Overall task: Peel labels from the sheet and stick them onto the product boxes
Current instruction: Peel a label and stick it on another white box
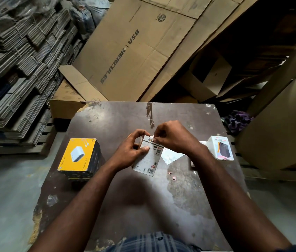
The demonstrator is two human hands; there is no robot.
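My left hand (131, 149) holds a white product box (148, 161) above the dark table (143, 193), thumb on its printed face and fingers over its top left edge. My right hand (170, 136) pinches a small label (152, 140) at the box's top edge. A white label sheet (170, 156) lies flat on the table beneath my right wrist, partly hidden. A stack of yellow boxes (79, 157) sits at the left. A white box (220, 147) printed with a dark device stands at the right.
Two small pink scraps (172, 175) lie on the table in front of the sheet. Flattened cartons (134, 46) lean behind the table. Bundled cardboard stacks (19, 66) fill the left side. A purple cloth (238, 120) lies beyond the right corner.
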